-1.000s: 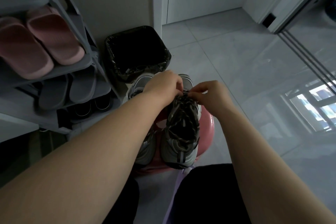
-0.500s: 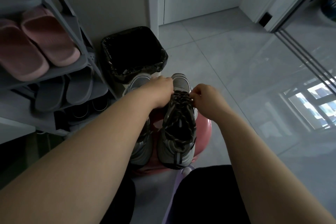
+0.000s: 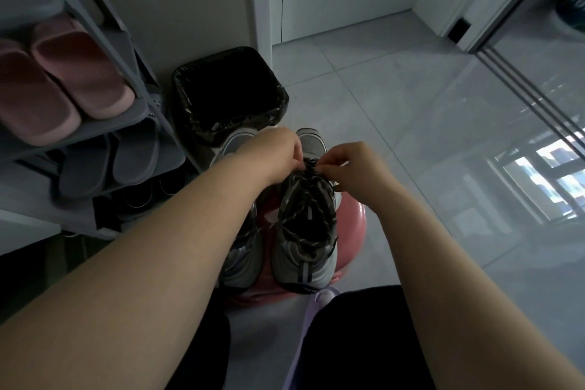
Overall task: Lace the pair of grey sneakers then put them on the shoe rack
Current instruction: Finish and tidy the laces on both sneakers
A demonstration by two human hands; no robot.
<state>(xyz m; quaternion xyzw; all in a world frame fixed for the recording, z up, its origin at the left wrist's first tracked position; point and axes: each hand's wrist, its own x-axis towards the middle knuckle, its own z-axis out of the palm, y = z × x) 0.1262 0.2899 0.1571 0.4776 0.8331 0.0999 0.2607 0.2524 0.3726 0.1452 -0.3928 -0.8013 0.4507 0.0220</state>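
Two grey sneakers stand side by side on a pink stool (image 3: 354,222), toes pointing away from me. The right sneaker (image 3: 305,228) shows its dark laces (image 3: 311,172) crossed over the tongue. The left sneaker (image 3: 242,255) is mostly hidden under my left forearm. My left hand (image 3: 277,153) and my right hand (image 3: 356,168) meet over the toe end of the right sneaker's lacing, each pinching the lace with closed fingers. The grey shoe rack (image 3: 145,114) stands at the left.
Pink slippers (image 3: 63,79) lie on an upper shelf of the rack, grey slippers (image 3: 107,165) on the shelf below. A bin with a black liner (image 3: 228,95) stands just beyond the stool. Glossy tiled floor (image 3: 411,111) spreads to the right. My dark-clothed legs fill the bottom.
Both hands stay at the front of the right sneaker's lacing; the right hand has moved slightly right and back, pinching the lace. The view has shifted a little.
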